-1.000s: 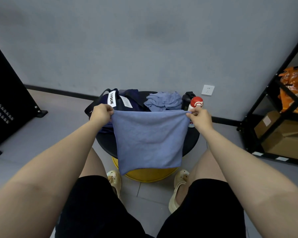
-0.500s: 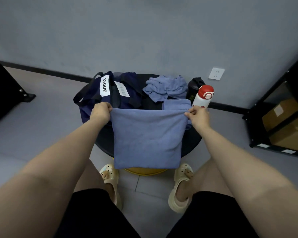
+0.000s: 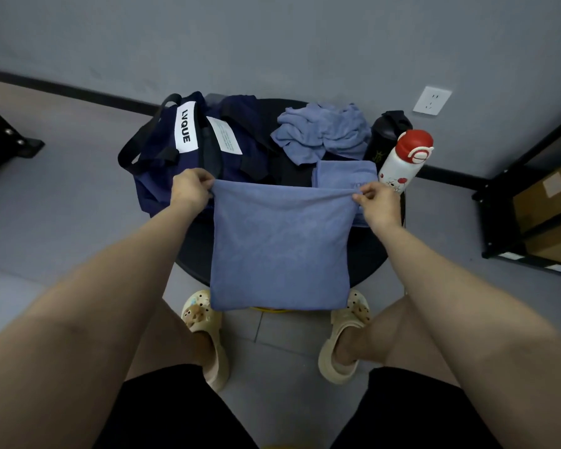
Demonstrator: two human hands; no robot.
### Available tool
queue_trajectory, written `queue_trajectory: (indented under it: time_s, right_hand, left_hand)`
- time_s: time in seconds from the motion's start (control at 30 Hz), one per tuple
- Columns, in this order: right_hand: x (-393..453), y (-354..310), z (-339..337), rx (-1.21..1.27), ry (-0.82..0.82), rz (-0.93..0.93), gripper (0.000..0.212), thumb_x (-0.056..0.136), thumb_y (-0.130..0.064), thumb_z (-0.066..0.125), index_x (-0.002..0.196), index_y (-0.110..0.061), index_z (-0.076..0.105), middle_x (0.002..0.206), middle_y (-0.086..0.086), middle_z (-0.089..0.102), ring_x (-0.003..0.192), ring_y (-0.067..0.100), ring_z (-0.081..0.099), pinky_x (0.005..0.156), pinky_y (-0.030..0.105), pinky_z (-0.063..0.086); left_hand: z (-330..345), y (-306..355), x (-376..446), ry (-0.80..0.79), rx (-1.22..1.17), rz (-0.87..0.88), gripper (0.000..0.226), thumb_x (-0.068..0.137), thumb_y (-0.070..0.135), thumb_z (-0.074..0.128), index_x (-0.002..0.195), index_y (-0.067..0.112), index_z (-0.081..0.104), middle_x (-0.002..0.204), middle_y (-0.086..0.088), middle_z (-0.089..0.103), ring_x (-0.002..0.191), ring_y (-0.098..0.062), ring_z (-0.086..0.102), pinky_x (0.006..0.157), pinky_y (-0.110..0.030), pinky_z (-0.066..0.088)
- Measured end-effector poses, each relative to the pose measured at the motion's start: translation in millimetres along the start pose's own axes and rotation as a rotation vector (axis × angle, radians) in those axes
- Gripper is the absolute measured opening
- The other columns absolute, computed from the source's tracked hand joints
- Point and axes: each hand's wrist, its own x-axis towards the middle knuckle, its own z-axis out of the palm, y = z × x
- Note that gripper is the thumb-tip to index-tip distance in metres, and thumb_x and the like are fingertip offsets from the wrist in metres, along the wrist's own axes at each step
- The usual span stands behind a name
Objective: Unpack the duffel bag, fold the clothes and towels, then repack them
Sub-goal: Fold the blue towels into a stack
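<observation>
A blue towel (image 3: 280,251) hangs flat in front of me, folded over, its lower edge above my feet. My left hand (image 3: 190,187) grips its top left corner and my right hand (image 3: 374,199) pinches its top right corner. Behind it stands a round black table (image 3: 368,267). On the table's left lies the navy duffel bag (image 3: 188,140) with a white LVQUE label. A crumpled blue towel (image 3: 323,132) lies at the back. A folded blue towel (image 3: 344,171) lies just behind my right hand.
A white bottle with a red cap (image 3: 405,160) and a black bottle (image 3: 386,134) stand at the table's right edge. A black shelf with cardboard boxes (image 3: 544,205) is at the right. A black frame (image 3: 10,140) stands at the left, a wall socket (image 3: 432,101) behind.
The view has tilted down. Both hands have lowered the towel toward the table, still stretched between them. The folded towel behind it has come into sight.
</observation>
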Motion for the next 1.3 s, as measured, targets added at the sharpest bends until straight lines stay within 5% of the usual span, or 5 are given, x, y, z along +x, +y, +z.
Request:
queue_trajectory:
  time_s: [0.33,0.93,1.3]
  right_hand:
    - [-24.6,25.8,7.1,-0.021,-0.004,0.050,0.015,0.093,-0.008,0.056,0.105,-0.002,0.062,0.106,0.016,0.063,0.089,0.018,0.052,0.077,0.022,0.039]
    - [-109.9,91.3,18.5,-0.080,-0.130,0.036,0.005,0.089,-0.002,0.060,0.091,-0.002,0.064,0.084,0.006,0.059,0.081,0.020,0.053,0.073,0.029,0.042]
    - [-133.6,119.1,32.7,-0.200,-0.332,0.045,0.022,0.084,-0.009,0.069,0.105,-0.002,0.067,0.113,0.012,0.062,0.106,0.025,0.057,0.080,0.017,0.035]
  left_hand:
    - [9.9,-17.6,-39.8,0.070,0.082,0.103,0.019,0.092,0.008,0.051,0.104,0.001,0.064,0.090,-0.007,0.061,0.082,-0.015,0.054,0.072,-0.022,0.039]
    - [30.1,-91.8,-109.8,-0.139,0.370,0.122,0.019,0.084,-0.004,0.053,0.097,-0.001,0.066,0.095,-0.020,0.066,0.089,-0.035,0.062,0.077,-0.036,0.050]
    - [49.1,-121.6,-126.5,-0.278,0.548,0.087,0.016,0.090,0.006,0.052,0.099,0.008,0.064,0.110,-0.014,0.059,0.096,-0.032,0.057,0.079,-0.036,0.047]
